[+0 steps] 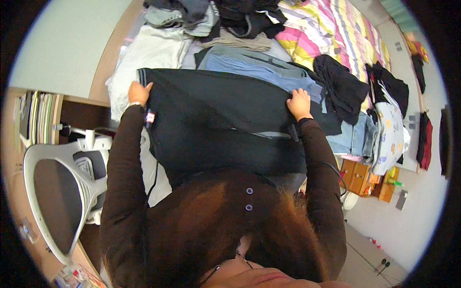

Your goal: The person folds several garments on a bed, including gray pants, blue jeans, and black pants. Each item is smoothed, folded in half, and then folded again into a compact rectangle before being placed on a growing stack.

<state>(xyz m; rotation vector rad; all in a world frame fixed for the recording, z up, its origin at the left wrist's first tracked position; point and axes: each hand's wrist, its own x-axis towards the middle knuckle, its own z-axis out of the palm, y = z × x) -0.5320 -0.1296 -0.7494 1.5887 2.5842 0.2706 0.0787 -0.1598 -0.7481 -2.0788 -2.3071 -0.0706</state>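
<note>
A pair of black trousers (216, 104) lies spread sideways before me, its waistband at the left and its legs running right. My left hand (139, 93) grips the waistband end near its striped edge, thumb on top. My right hand (299, 103) holds the upper leg farther along, fingers curled over the cloth. A small pale tag (150, 117) shows at the waistband, below my left hand. Folded blue jeans (248, 66) lie just beyond the trousers, and white garments (158, 54) lie beyond my left hand. The undersides of both hands are hidden.
Black and grey clothes (180, 14) are heaped at the far side, beside a striped quilt (331, 32). More black clothing (340, 86) and a patterned pale garment (389, 138) lie at right. A white-framed chair (32, 172) and shelved books (39, 118) stand at left.
</note>
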